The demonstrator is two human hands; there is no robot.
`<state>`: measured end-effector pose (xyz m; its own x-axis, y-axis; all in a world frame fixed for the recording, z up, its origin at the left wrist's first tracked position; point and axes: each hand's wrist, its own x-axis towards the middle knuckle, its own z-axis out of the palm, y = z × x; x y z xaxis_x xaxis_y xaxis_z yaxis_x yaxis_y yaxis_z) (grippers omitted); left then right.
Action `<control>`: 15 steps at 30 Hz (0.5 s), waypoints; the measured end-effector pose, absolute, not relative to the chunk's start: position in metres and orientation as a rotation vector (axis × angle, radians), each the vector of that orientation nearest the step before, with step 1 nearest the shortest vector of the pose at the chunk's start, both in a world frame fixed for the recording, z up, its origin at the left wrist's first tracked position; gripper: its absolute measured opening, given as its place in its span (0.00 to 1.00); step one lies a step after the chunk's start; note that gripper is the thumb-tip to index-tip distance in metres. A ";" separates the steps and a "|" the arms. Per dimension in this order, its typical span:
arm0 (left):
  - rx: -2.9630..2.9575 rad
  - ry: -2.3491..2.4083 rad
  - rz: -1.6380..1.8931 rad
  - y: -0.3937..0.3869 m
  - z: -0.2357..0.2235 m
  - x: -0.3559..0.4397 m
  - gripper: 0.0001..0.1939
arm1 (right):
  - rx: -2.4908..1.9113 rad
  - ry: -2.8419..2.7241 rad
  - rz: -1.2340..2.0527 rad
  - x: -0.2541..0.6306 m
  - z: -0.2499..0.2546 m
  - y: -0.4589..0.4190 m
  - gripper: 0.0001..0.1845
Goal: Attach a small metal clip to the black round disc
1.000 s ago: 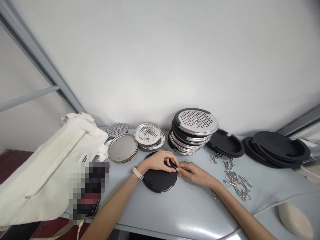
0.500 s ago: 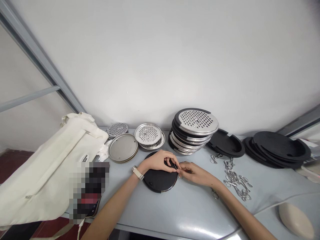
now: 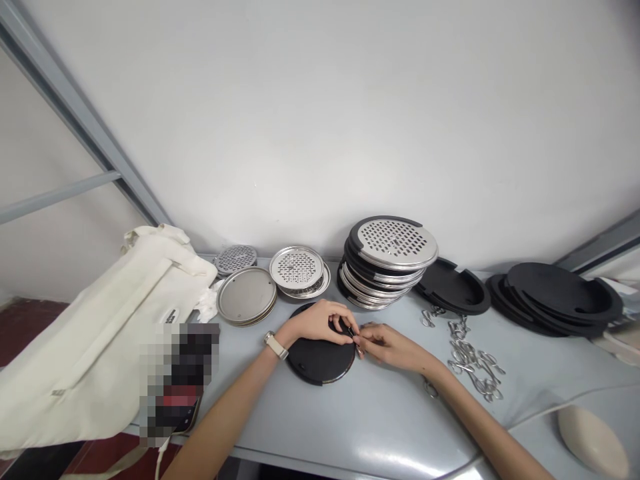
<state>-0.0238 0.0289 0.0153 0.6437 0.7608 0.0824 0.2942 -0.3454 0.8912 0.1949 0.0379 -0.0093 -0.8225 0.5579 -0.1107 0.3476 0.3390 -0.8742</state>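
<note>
While the black plate (image 3: 320, 363) lies flat on the grey surface (image 3: 370, 423), in the head view, the left hand (image 3: 323, 322) arches over its upper part and the right hand (image 3: 393, 348) meets it at the plate's right edge. The right thumb and forefinger pinch a small metal clip (image 3: 360, 351), largely hidden by the fingers; the left fingertips bend toward the same spot, but whether they pinch the clip or only brace the plate cannot be told. Good handling here probably calls for the left palm to steady the plate, since a light disc may turn under sideways force, and for small, even movements of the right fingers, a slim clip being easily dropped. Loose metal rings (image 3: 473, 363) lie to the right, well apart from the plate.
</note>
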 end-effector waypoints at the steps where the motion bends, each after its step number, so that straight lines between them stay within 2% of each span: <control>1: 1.921 0.831 0.623 0.029 0.015 -0.024 0.11 | -0.812 -2.399 1.456 0.195 -0.009 0.038 0.27; 15: 1.907 0.840 0.614 0.028 0.017 -0.024 0.12 | -0.757 -2.489 1.296 0.197 -0.013 0.038 0.15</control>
